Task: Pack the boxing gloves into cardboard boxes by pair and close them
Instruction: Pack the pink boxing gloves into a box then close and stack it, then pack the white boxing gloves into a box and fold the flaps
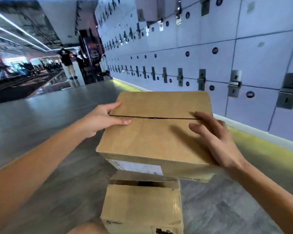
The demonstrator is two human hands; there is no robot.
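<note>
A closed cardboard box (pixel 152 141) fills the middle of the head view, its two top flaps meeting along a dark seam. My left hand (pixel 101 119) grips its left edge, thumb lying on the near flap and fingers curled round the side. My right hand (pixel 213 137) lies on the right part of the lid with its fingers spread and fairly straight. Below it stands a second cardboard box (pixel 142 208) whose top shows a dark gap at the far side. No boxing gloves are visible.
A wall of pale blue lockers (pixel 227 56) runs along the right, with a yellow strip at its foot. Grey floor (pixel 57 149) spreads to the left. A person (pixel 67 65) stands far off at the back left. My knee (pixel 90 228) shows at the bottom.
</note>
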